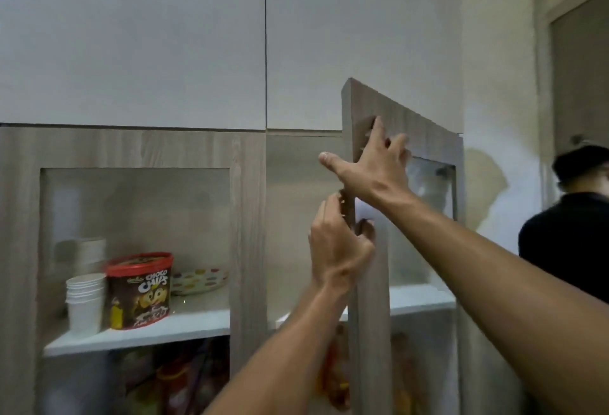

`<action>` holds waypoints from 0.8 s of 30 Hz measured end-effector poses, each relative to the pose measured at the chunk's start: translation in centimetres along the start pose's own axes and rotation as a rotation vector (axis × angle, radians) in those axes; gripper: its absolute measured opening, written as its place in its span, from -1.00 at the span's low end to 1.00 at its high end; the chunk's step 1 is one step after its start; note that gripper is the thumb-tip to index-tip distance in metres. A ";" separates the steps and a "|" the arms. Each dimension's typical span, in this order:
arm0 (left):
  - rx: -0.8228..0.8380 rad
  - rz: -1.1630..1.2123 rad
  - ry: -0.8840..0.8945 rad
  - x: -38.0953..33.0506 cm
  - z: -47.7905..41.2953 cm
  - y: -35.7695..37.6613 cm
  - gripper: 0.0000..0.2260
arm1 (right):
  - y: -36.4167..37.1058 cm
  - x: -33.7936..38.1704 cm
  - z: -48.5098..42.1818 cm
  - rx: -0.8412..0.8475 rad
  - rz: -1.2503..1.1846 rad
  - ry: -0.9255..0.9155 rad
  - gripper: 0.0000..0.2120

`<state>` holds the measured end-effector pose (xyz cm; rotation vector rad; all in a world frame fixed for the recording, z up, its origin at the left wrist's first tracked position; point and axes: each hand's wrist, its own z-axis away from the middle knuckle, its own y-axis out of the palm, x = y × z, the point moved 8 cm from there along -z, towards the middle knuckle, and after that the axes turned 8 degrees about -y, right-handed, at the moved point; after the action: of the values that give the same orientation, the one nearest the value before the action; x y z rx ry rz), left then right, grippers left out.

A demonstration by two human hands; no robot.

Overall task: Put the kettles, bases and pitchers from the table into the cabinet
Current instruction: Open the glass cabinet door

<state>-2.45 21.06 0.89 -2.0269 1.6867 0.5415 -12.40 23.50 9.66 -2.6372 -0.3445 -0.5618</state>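
Head view — both hands on the open cabinet door (pixel 369 282): left hand (pixel 336 249) fingers curled round its edge, right hand (pixel 372 164) fingers spread against its top rail.

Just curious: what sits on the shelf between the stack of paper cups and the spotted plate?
In the head view, a red-lidded Choco Chips tub stands between the paper cups and the spotted plate.

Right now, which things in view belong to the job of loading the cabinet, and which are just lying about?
Belongs to the job:
- cabinet door, partly open
- left hand gripping the door's edge
- right hand on the door

Just lying about:
- paper cups
- Choco Chips tub
- dotted plate

No kettles, bases or pitchers in view.
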 end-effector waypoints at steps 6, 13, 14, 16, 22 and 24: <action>0.183 0.226 0.143 -15.2 9.0 7.3 -0.59 | -19.0 -5.3 3.2 -0.252 0.082 0.123 -0.70; 0.611 0.214 -0.175 -23.4 17.8 22.8 -0.27 | -34.8 -14.3 6.6 -0.394 0.204 0.257 -0.76; 0.657 0.204 -0.174 -24.0 19.0 24.8 -0.26 | -36.3 -16.0 7.0 -0.401 0.205 0.278 -0.75; 0.691 0.186 -0.138 -25.6 20.9 28.4 -0.27 | -38.8 -20.0 8.0 -0.394 0.201 0.332 -0.75; 0.850 0.164 -0.050 -29.8 26.1 39.1 -0.14 | -44.1 -33.2 10.1 -0.343 0.229 0.470 -0.91; 0.915 0.155 -0.036 -29.9 27.4 43.0 -0.13 | -45.3 -36.9 10.5 -0.309 0.234 0.513 -0.89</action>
<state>-50.50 54.14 -8.71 -1.2206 1.6395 -0.1547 -56.19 62.62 0.66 -2.6312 0.2211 -1.2501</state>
